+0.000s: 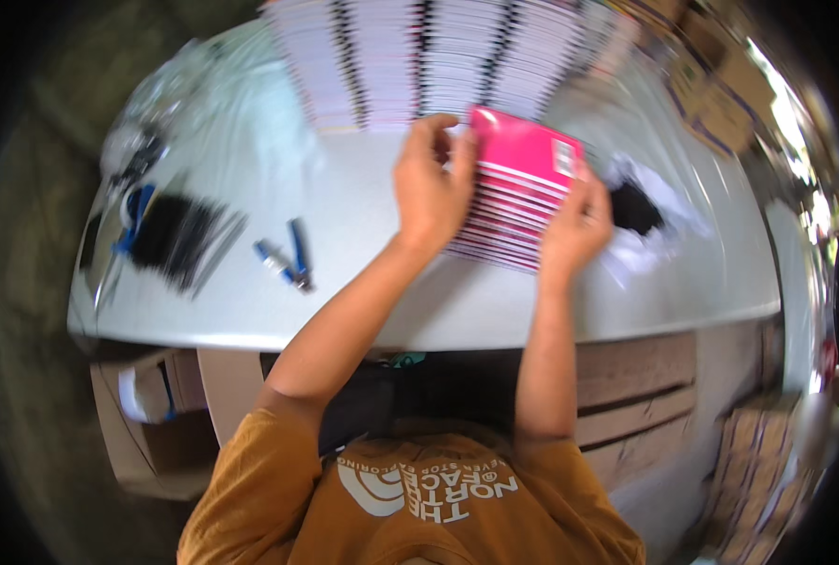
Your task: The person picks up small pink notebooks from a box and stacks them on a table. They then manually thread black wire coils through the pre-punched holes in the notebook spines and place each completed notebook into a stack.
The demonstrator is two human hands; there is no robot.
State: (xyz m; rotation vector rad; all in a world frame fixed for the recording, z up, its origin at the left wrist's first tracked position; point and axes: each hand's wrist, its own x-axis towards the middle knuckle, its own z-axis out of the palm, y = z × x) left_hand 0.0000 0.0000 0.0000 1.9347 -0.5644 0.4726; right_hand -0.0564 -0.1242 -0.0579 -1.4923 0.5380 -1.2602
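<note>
A stack of pink-covered notebooks (pixel 514 202) stands fanned in steps on the white table, the top cover bearing a small white label. My left hand (pixel 429 188) is curled at the stack's left edge, thumb against the covers and fingers bent. On the opposite side my right hand (pixel 578 226) pinches the right edge, its thumb near the label. Both hands are slightly blurred, and the fingertips under the covers are hidden. Blue-handled pliers (pixel 288 256) lie spread apart left of my left forearm.
Tall stacks of spiral-bound notebooks (pixel 448 56) line the table's (pixel 372 311) far side. Thin black strips (pixel 179 240) and blue-handled scissors (pixel 133 218) lie left. A white plastic bag with black contents (pixel 634 207) sits right. Cardboard boxes (pixel 721 85) stand beyond.
</note>
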